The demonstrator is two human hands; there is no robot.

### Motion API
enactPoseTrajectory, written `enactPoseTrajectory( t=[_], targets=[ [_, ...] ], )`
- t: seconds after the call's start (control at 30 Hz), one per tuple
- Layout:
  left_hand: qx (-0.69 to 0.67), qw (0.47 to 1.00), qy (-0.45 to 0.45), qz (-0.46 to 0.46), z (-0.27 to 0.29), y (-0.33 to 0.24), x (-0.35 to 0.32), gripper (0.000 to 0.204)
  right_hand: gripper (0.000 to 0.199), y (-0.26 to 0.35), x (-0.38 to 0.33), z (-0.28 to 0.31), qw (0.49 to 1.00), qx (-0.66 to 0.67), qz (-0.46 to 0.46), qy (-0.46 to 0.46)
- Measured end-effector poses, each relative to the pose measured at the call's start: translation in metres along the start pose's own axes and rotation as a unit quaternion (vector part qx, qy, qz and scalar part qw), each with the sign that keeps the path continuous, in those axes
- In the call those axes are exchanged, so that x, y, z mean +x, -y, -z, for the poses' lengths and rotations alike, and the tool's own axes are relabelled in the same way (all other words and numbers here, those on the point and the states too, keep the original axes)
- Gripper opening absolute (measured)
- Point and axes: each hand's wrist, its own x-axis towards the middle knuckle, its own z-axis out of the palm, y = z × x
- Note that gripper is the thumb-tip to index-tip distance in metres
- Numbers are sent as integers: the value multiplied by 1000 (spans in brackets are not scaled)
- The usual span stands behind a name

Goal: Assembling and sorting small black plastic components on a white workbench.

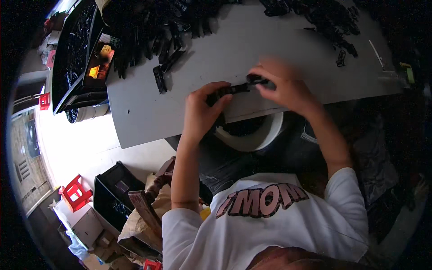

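At the near edge of the grey worktop (148, 112), the left hand (202, 105) and right hand (281, 87) share a long black plastic part (234, 88), fingers of both clamped on its ends. Beyond it, a heap of black parts (148, 31) covers the worktop's far side. Left of the worktop sits a dark tray (74, 49) of similar pieces. Below its edge stands a white bucket (252, 137); farther left, a red stool (74, 192).
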Motion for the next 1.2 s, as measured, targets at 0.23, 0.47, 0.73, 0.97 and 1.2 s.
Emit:
enactPoseTrajectory(
  t=[0.23, 0.47, 0.73, 0.97, 1.2],
  targets=[
    [14, 1000, -17, -5, -1, 0, -2, 27, 32, 27, 6, -20, 998, -45, 50, -16],
    [-3, 998, -61, -26, -11, 8, -5, 29, 30, 45, 1, -35, 980, -153, 101, -73],
    [-64, 990, 87, -86, -31, -5, -37, 34, 25, 27, -58, -9, 969, 215, -105, 55],
    [121, 974, 117, -151, -42, -25, -43, 28, 17, -19, -46, 40, 979, 31, -191, -71],
    [236, 940, -33, -245, -15, -24, -25, 21, 38, -143, 5, 65, 915, -351, -73, -184]
  ],
)
